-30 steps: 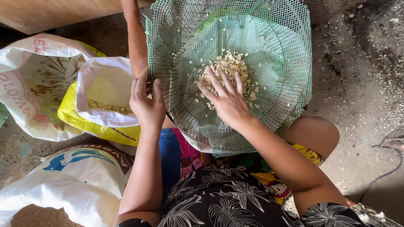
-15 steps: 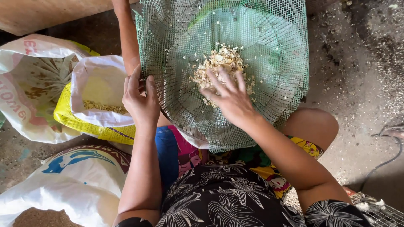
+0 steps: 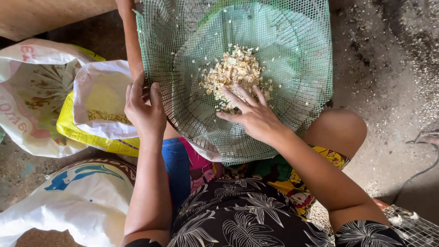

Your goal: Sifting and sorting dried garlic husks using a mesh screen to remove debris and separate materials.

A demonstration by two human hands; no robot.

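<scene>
right hand (image 3: 256,116) slid lower, sieve (image 3: 183,68) holding flakes (image 3: 233,73)

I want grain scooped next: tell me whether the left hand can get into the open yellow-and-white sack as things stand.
Probably yes. The left hand rests at the mesh sieve's rim, right beside the sack, whose mouth gapes open with nothing lying between.

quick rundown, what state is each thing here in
green mesh sieve: tilted on the lap, holding a pile
pale flakes: heaped mid-sieve
left hand: gripping sieve rim
right hand: fingers spread, on the flakes
yellow sack: open, partly filled
white sack: open
</scene>
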